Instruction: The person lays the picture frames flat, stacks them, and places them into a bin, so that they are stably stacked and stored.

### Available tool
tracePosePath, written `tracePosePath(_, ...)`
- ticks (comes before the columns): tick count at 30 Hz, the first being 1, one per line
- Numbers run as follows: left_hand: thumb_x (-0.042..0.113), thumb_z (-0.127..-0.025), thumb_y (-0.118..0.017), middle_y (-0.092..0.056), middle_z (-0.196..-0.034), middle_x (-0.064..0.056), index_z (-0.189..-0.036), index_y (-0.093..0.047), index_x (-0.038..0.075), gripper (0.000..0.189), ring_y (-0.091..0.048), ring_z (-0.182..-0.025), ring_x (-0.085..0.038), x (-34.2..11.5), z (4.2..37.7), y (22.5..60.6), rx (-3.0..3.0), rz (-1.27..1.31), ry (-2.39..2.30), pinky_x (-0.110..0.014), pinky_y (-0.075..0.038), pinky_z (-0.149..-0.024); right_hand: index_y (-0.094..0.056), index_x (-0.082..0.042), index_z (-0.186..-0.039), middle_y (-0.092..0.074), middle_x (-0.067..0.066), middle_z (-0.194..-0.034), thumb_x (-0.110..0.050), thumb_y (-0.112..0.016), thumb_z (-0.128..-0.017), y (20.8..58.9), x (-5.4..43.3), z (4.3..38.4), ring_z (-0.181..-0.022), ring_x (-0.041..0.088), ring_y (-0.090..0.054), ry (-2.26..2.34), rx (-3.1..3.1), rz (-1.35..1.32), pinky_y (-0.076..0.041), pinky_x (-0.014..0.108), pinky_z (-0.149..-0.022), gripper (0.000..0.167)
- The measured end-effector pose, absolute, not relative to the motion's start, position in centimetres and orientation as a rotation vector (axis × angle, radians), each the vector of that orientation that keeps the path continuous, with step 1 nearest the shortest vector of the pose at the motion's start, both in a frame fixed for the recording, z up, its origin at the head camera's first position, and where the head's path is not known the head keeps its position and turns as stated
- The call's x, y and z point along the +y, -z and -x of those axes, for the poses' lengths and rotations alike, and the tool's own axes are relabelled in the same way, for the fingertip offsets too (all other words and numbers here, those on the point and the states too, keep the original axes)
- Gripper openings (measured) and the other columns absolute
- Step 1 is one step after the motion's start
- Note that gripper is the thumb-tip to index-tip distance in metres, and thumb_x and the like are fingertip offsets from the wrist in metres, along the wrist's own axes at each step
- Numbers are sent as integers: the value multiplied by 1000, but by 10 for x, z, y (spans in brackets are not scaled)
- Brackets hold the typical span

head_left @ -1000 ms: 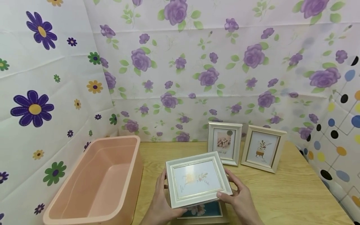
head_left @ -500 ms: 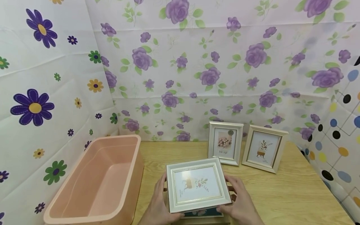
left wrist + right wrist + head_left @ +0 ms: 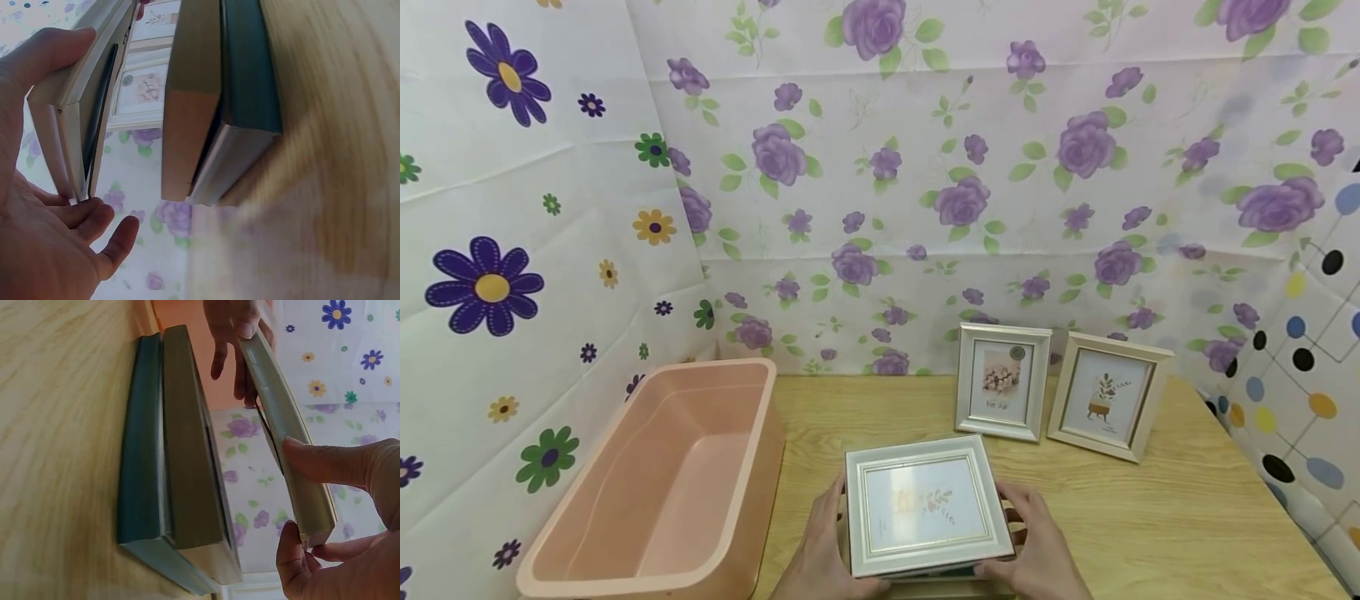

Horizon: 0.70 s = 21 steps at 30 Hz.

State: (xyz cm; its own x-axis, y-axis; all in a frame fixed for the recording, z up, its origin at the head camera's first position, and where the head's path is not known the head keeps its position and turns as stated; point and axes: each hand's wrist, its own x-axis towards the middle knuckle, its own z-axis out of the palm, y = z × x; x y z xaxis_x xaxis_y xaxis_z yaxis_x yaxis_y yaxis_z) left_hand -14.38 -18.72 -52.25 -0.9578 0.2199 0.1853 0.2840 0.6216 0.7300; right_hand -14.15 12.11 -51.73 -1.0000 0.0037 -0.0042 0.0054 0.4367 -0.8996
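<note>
Both hands hold a white picture frame (image 3: 928,504) by its two short ends, face up, with a plant drawing behind its glass. My left hand (image 3: 822,546) grips the left end, thumb at the near edge and fingers behind. At the opposite end, my right hand (image 3: 1036,546) pinches the edge in the same way. Under the held frame lies a stack: a beige picture frame (image 3: 192,119) on top of a teal one (image 3: 251,75). In both wrist views a gap shows between the held frame and the stack. From the head, the stack is mostly hidden.
Two more picture frames stand upright at the back: a silvery white one (image 3: 1003,382) and a champagne one (image 3: 1107,396) to its right. A pink plastic tub (image 3: 752,467) occupies the left side of the wooden table (image 3: 1187,517). Flowered cloth (image 3: 910,150) hangs behind.
Both hands have lowered the white picture frame toward the stack. The blue flower picture below it, seen earlier, is now almost fully covered.
</note>
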Motion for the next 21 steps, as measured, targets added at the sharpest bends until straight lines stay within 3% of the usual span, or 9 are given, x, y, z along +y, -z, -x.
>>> tracePosePath(5, 39, -63, -106, -43, -163, -32, -169, -19, -9, 145, -47, -147, -50, -190, 144, 524, -2833, 440, 1273, -68, -53, -107, -57, -1, -155, -57, 16, -145, 1, -106, -54, 527, 121, 141, -107, 17, -60, 1668, 2616, -43, -55, 22, -77, 112)
tracePosePath(10, 47, -67, -105, -41, -163, -35, -169, -18, -9, 146, -44, -145, -58, -199, 150, 547, -2794, 534, 1333, -76, -50, -101, -55, 2, -156, -56, 18, -145, 1, -105, -55, 538, 120, 141, -106, 18, -57, 1664, 2563, -69, -52, 22, -76, 112)
tracePosePath(13, 58, -67, -103, -43, -164, -32, -173, -14, 1, 150, -47, -142, -57, -208, 162, 583, -2746, 598, 1276, -73, -53, -97, -54, 4, -156, -55, 19, -145, 1, -104, -56, 543, 121, 141, -105, 18, -55, 1666, 2539, -84, -52, 22, -75, 113)
tracePosePath(17, 71, -64, -98, -42, -168, -25, -177, -8, 18, 154, -47, -147, -49, -217, 176, 625, -2797, 551, 1215, -69, -55, -100, -54, 5, -156, -54, 22, -147, 0, -105, -56, 548, 121, 141, -105, 18, -54, 1671, 2530, -87, -51, 22, -75, 112)
tracePosePath(21, 73, -62, -98, -40, -170, -26, -176, -11, 11, 156, -46, -150, -47, -218, 179, 633, -2847, 495, 1226, -68, -54, -104, -55, 6, -155, -54, 22, -147, -2, -105, -56, 550, 122, 141, -105, 18, -54, 1673, 2532, -80, -49, 21, -75, 112)
